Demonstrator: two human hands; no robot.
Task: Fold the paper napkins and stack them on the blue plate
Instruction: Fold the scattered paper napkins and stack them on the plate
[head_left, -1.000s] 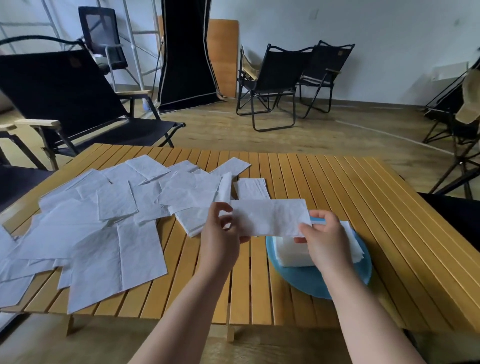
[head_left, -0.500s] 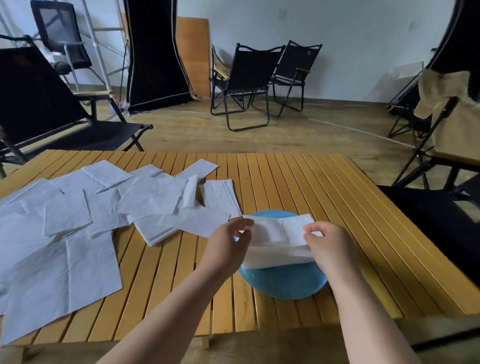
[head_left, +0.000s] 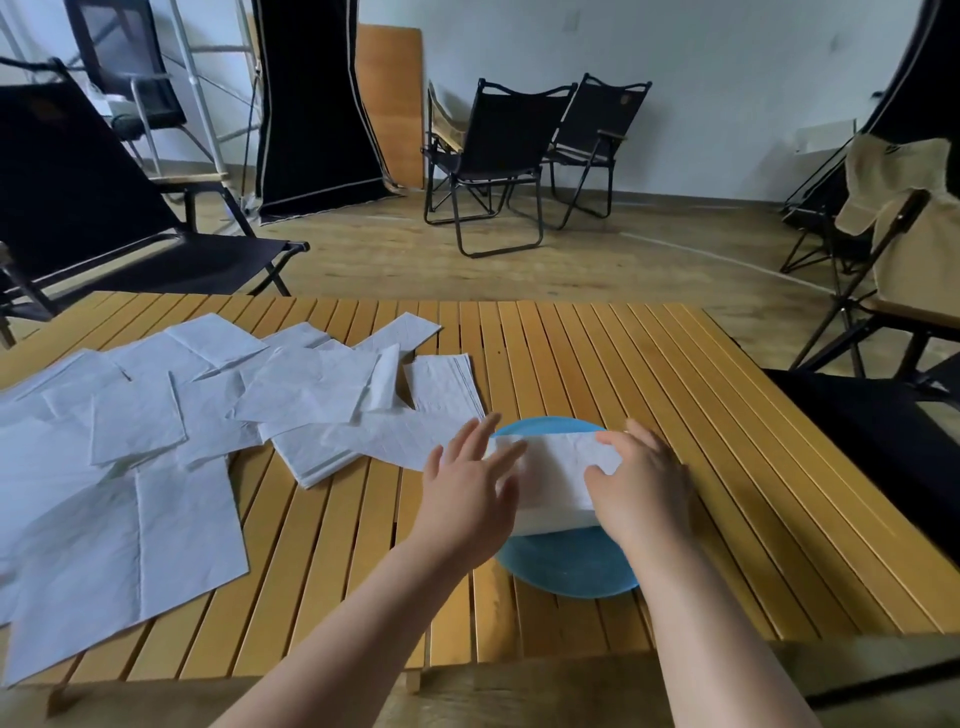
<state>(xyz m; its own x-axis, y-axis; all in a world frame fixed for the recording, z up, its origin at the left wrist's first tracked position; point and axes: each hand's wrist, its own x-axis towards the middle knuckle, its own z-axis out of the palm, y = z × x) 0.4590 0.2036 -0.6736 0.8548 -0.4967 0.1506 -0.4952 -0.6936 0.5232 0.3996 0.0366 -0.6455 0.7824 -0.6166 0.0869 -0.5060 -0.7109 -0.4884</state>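
Crinkled paper napkins (head_left: 556, 470), slatted wooden table (head_left: 675, 415)

No text, label, brand, number or sign can be read anywhere in the view. The back of the far folding chair (head_left: 609, 117) carries a small round mark near its top edge, but it is too small and blurred to make out. The unfolded napkins (head_left: 156, 441) on the left and the folded stack (head_left: 556, 478) on the blue plate (head_left: 566, 571) show only an embossed texture, with no print on them.
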